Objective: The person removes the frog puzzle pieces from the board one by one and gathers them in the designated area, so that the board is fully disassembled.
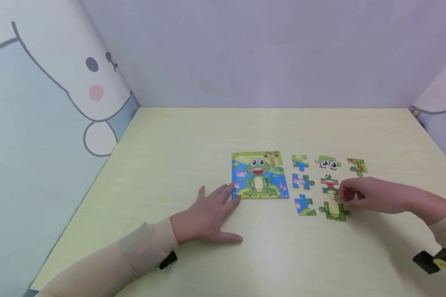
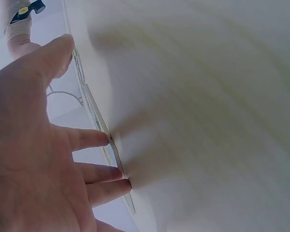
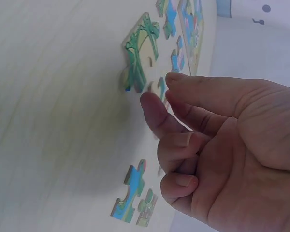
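Observation:
A square frog puzzle board (image 1: 259, 176) lies on the table. My left hand (image 1: 209, 216) is spread palm down, its fingertips touching the board's left edge; the left wrist view shows this edge-on. Loose jigsaw pieces lie right of the board in rough rows. My right hand (image 1: 375, 196) hovers at the frog-mouth piece (image 1: 329, 183) and the frog-belly piece (image 1: 334, 210). Its thumb and index finger stand apart, with the other fingers bent, and nothing shows between them. A blue piece with a green knob (image 3: 129, 194), visible in the right wrist view, is hidden behind this hand in the head view.
The eyes piece (image 1: 328, 163) and a tree piece (image 1: 358, 166) lie farther back. Three blue-and-green pieces, including a corner piece (image 1: 304, 205), form the column nearest the board. Walls enclose the pale table (image 1: 178, 144) behind and at the sides.

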Tool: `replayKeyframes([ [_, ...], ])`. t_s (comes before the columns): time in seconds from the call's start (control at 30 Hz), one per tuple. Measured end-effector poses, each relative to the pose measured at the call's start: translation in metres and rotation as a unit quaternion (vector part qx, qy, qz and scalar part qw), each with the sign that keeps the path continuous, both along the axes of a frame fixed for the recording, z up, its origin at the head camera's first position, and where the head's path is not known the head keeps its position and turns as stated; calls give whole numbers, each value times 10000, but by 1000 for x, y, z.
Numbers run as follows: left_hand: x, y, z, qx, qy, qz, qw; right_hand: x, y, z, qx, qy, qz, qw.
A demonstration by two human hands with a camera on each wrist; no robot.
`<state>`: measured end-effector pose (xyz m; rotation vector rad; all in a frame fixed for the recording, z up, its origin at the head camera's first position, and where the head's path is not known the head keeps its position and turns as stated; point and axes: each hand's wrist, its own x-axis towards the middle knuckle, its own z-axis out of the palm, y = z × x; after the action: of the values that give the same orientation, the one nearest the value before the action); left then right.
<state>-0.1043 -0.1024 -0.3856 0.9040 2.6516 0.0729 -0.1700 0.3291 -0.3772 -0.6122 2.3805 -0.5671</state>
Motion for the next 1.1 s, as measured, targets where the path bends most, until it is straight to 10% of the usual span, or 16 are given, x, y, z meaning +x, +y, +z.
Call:
replayKeyframes([
  [0.73, -1, 1, 0, 59, 75, 27, 10000, -12, -125, -4, -85, 1743, 95, 9846],
  [1.1, 2, 0, -3, 56, -38, 105, 9999, -16, -143, -13, 342, 1401, 1, 9895],
])
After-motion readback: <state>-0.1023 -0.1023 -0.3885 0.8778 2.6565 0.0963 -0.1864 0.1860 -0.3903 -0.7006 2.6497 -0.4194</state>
